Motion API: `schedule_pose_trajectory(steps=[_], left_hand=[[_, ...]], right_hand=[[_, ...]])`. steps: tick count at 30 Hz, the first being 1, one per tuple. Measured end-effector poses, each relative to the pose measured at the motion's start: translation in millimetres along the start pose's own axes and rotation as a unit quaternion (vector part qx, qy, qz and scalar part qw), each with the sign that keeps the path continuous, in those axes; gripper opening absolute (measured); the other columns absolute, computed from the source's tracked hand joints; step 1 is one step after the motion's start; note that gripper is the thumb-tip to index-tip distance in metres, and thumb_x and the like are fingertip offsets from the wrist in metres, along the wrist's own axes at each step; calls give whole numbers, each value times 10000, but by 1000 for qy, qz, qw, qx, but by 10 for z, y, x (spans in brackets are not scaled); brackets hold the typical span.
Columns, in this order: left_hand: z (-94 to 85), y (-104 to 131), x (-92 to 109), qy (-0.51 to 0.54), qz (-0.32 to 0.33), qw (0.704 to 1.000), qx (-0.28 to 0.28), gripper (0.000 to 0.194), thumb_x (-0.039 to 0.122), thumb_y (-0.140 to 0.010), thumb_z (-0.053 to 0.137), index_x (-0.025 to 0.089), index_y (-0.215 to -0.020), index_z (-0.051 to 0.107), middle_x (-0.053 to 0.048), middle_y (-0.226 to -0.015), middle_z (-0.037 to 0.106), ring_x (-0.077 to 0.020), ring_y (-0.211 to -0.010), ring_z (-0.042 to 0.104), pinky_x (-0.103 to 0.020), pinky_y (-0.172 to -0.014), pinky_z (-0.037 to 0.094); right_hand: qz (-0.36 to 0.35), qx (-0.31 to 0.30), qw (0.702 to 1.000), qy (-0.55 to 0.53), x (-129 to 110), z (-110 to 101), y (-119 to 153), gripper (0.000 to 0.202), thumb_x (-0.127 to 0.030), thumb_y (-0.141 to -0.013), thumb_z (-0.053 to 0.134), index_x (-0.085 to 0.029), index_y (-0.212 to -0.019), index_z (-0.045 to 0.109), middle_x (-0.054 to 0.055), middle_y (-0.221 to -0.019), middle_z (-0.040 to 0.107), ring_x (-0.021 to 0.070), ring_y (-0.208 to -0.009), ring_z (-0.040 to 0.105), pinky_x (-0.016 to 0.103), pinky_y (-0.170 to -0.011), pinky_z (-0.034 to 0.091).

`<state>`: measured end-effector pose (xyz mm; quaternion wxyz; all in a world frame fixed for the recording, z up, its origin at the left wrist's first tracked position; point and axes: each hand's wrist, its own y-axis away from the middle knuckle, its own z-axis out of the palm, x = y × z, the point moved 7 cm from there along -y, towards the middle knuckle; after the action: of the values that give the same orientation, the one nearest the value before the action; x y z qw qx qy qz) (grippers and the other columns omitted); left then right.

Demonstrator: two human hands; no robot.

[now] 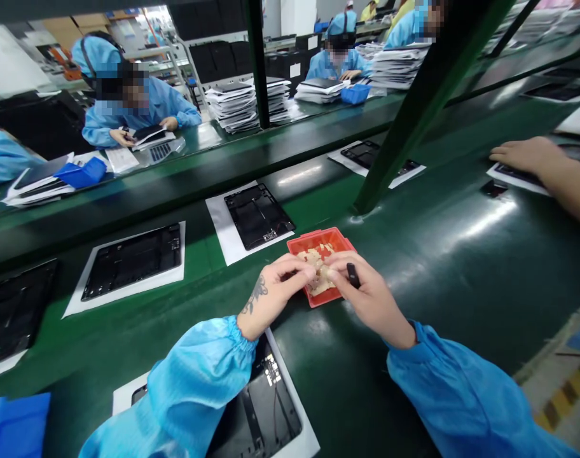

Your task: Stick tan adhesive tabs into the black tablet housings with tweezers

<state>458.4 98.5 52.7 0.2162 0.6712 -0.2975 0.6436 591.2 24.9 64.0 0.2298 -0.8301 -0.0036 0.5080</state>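
My left hand (275,291) is closed in a pinch over a small red tray (324,300). Opposite it, my right hand (366,298) is pinched too, its fingertips close to those of the left. From between the right fingers sticks the end of a black stick-like tool (353,275); the rest of it is hidden. Beige torn pieces (313,256) lie in the tray. Anything tiny between the fingertips is too small to make out. Beneath my left forearm lies an opened black tablet housing (256,413) on white paper, partly covered by the sleeve.
More tablet housings (135,261) on white sheets lie along the green bench (442,273). A green slanted post (409,114) rises behind the tray. At right, another person's hand (533,156) rests on a housing. A blue bin (18,423) stands lower left; co-workers sit across.
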Motion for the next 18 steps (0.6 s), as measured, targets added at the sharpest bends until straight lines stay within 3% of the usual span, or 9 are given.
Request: schedule_pose_trajectory(steps=[5, 10, 14, 18], left_hand=[[-57, 70, -10, 7, -15, 999, 41, 117, 273, -825, 646, 167, -809, 691, -15, -856, 593, -135, -811, 551, -238, -754, 424], [-78, 74, -35, 5, -30, 998, 56, 151, 277, -856, 599, 148, -811, 662, -13, -818, 580, -113, -720, 533, -226, -689, 440], [-53, 83, -26, -14, -17, 999, 35, 182, 281, -870, 573, 144, -805, 675, -31, -844, 590, -134, -761, 546, -240, -701, 454], [-33, 100, 28, -60, 17, 998, 28, 175, 252, -874, 570, 151, -811, 698, -37, -839, 614, -141, -788, 564, -246, -745, 446]], right_hand=[[18, 7, 1000, 14, 36, 37, 42, 79, -241, -905, 567, -206, -842, 599, 23, -944, 597, 172, -879, 572, 284, -770, 447], [38, 65, 995, 70, 35, 10, 128, 106, -283, -871, 622, -206, -799, 639, -11, -730, 599, 138, -609, 522, 273, -592, 430], [61, 22, 998, 22, 58, 112, 148, 123, -306, -857, 635, -223, -920, 699, 9, -880, 691, 165, -718, 615, 291, -684, 497], [114, -7, 993, -39, 97, 140, 137, 181, -349, -826, 649, -200, -900, 720, 30, -907, 708, 194, -785, 643, 322, -731, 517]])
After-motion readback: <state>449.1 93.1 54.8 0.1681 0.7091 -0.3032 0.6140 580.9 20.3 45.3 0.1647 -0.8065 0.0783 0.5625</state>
